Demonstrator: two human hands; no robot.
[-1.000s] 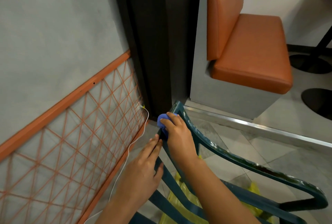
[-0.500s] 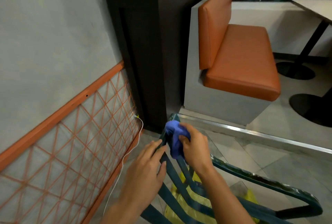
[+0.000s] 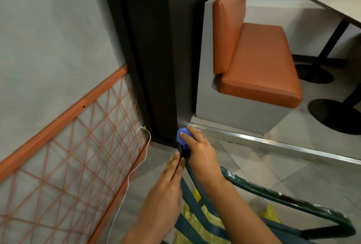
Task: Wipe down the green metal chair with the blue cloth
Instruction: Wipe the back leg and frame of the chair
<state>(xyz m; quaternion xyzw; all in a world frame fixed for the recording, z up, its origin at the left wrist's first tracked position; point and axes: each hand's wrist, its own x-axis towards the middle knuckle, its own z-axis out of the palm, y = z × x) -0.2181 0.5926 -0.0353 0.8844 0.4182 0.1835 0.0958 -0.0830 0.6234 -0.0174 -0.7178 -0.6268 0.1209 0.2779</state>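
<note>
Tight corner by the dark planter (image 3: 156, 58), so I'd keep the right hand (image 3: 201, 157) clamped round the blue cloth (image 3: 182, 137) on the green metal chair (image 3: 273, 193) corner, left hand (image 3: 166, 191) fingers straight, steadying.

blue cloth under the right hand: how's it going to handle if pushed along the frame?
Likely floppy: the blue cloth is bunched into a soft wad under the right hand. Probably light, since it sits on the narrow rail of the green chair. It may slip off unless pressed down.
</note>
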